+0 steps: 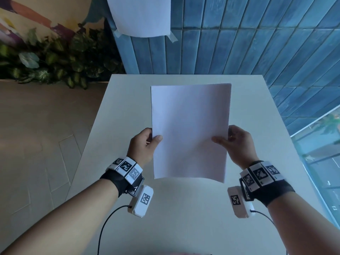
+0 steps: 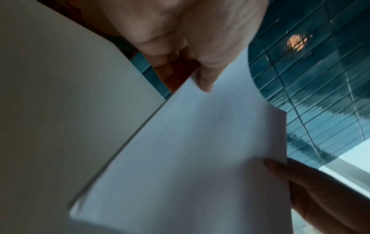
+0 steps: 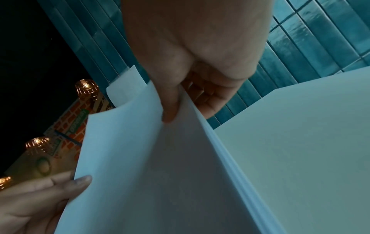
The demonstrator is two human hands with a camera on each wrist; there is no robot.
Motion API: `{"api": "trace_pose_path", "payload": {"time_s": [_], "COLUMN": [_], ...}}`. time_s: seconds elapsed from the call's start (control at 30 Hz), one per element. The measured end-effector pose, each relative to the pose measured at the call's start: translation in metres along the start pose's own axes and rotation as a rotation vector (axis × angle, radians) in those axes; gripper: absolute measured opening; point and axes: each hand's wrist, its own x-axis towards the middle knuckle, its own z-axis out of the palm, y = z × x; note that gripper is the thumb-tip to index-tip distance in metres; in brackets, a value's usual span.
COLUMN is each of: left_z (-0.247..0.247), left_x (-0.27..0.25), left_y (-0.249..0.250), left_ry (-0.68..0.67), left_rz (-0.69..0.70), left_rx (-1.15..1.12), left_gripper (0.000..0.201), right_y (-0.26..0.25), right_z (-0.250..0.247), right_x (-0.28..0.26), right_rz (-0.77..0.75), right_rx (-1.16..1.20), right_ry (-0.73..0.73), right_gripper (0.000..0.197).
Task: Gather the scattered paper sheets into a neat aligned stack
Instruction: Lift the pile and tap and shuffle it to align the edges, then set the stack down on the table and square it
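A stack of white paper sheets (image 1: 190, 129) is held in the air above the white table (image 1: 257, 107), long side running away from me. My left hand (image 1: 147, 142) pinches the stack's left edge, thumb on top and fingers underneath. My right hand (image 1: 233, 142) pinches the right edge the same way. In the left wrist view the paper stack (image 2: 190, 150) fills the middle, with the left thumb (image 2: 206, 79) on it. The right wrist view shows the paper stack (image 3: 160, 166) slightly bowed, its layered edge visible, and the right thumb (image 3: 170, 102) pressing on top.
The table's far edge meets a blue tiled wall (image 1: 239, 43). A white sheet (image 1: 141, 15) is taped to that wall above the table. Green plants (image 1: 55, 57) stand at the left beyond a tan floor (image 1: 36, 135). A window (image 1: 322, 153) lies to the right.
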Motion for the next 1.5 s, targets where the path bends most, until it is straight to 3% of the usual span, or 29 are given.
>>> {"api": "trace_pose_path", "payload": {"time_s": [0.1,0.27,0.4,0.47,0.77,0.97,1.23,1.5], "left_z": [0.012,0.035,0.046,0.05,0.055,0.061,0.065,0.063], "left_x": [-0.009,-0.021,-0.013,-0.007,0.017,0.019,0.022,0.023], "left_y": [-0.018,-0.034,-0.031,-0.028,-0.032,-0.032,-0.027,-0.028], "left_ry": [-0.087,-0.212,-0.208,-0.195,-0.172,-0.126,-0.104,-0.088], "left_rz": [-0.101,-0.224,-0.267,-0.283,-0.355,-0.378,-0.407,-0.368], "left_rx": [0.053,0.148,0.205,0.218,0.337,0.333,0.367,0.381], "left_gripper": [0.041,0.035,0.022,0.014,0.024,0.022,0.027,0.027], "right_y": [0.017,0.049,0.057,0.058,0.057,0.059,0.052,0.054], "right_z": [0.003,0.017,0.024,0.027,0.036,0.038,0.04,0.039], "right_x": [-0.005,-0.016,-0.014,-0.01,0.017,0.019,0.026,0.025], "right_rz": [0.131,0.304,0.37,0.377,0.376,0.476,0.499,0.481], "right_rx": [-0.056,-0.155,-0.246,-0.265,-0.33,-0.348,-0.411,-0.407], "right_ry": [-0.046,-0.109,-0.1,-0.089,-0.105,-0.092,-0.128,-0.129], "right_gripper": [0.028,0.031,0.034,0.036,0.039,0.051,0.068,0.062]}}
